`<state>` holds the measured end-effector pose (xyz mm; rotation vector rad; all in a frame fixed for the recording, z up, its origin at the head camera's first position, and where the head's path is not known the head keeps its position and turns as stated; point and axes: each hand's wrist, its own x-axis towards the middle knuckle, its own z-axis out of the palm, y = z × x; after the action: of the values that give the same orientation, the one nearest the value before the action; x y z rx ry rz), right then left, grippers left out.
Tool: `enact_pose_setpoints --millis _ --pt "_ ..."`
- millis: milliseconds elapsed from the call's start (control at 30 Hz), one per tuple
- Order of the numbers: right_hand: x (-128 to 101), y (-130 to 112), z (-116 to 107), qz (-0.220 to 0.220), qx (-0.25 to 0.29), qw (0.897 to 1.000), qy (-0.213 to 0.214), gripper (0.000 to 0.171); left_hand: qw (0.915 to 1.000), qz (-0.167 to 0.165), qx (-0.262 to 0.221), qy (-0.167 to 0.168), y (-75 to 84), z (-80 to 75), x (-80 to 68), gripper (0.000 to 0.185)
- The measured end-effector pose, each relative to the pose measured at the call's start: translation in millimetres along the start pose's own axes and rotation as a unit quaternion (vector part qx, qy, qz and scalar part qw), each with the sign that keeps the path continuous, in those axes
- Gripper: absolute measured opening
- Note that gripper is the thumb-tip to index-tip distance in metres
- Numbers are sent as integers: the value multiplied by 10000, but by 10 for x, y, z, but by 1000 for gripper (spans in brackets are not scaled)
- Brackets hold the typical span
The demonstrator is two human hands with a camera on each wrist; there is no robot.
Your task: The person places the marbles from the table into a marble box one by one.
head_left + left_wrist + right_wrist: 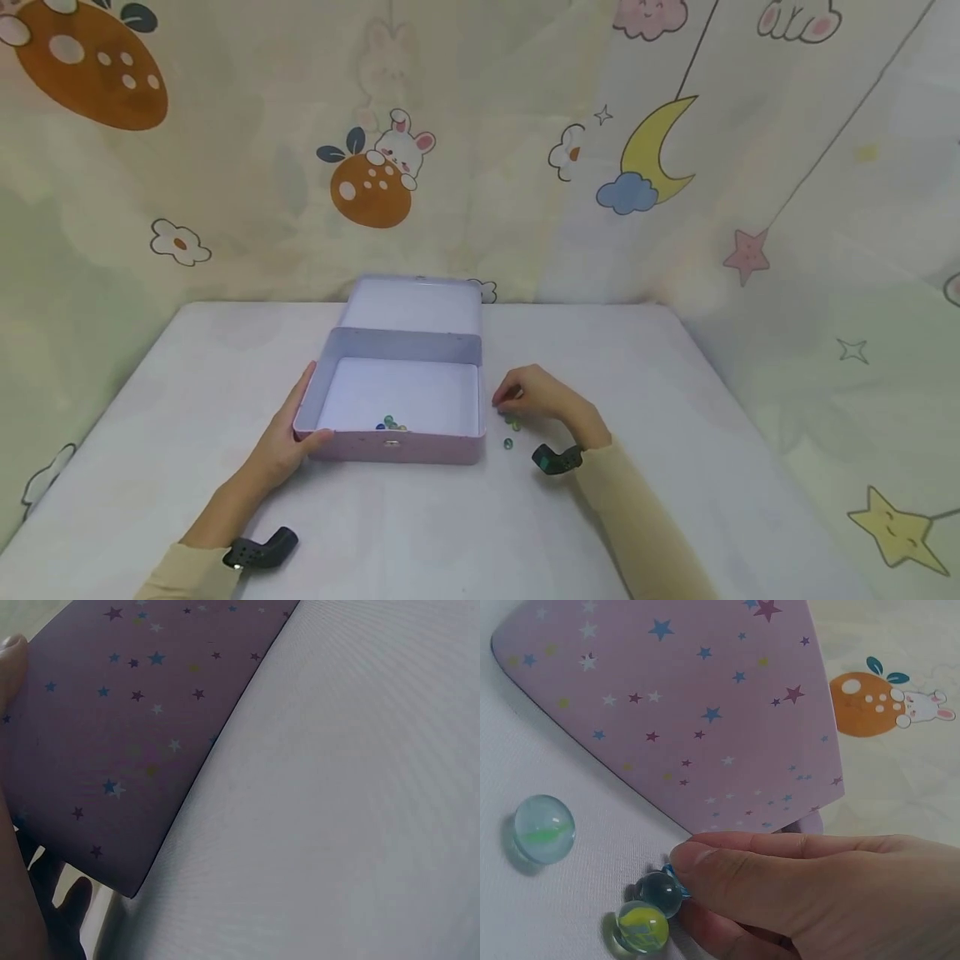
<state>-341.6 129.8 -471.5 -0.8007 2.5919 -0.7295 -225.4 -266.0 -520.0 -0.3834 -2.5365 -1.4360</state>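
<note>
A pink box [405, 447] printed with small stars stands on the table, its lid [420, 305] tipped back. My left hand [281, 446] grips its front left corner, thumb at the front, fingers along the left side. Several glass marbles [388, 421] lie inside near the front wall. Right of the box, my right hand [543, 393] pinches a blue marble [676, 876] between thumb and finger, mostly hidden by the thumb. Beside it on the cloth are a bluish clear marble [660, 893] and a yellow-swirled marble [643, 928]. A green-swirled marble [544, 829] lies apart from them.
White cloth covers the table [600, 350]. Behind it hangs a backdrop [487, 167] with cartoon rabbits, a moon and stars. A dark band [258, 550] sits on the left wrist, another band [557, 459] on the right.
</note>
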Motion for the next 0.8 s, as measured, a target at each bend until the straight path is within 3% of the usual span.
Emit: enact_pose_setpoints --millis 300,567,800 --pt "-48 -22 -24 -201 31 9998 30 9 10000 28 50 61 14 10 -9 98" --pt "-93 -58 -14 -34 -155 9999 -8 9 9998 124 -78 134 -21 69 -86 98" --pt "-84 -88 -8 -3 -222 9997 77 9 9996 239 -91 144 -1 10 -41 98"
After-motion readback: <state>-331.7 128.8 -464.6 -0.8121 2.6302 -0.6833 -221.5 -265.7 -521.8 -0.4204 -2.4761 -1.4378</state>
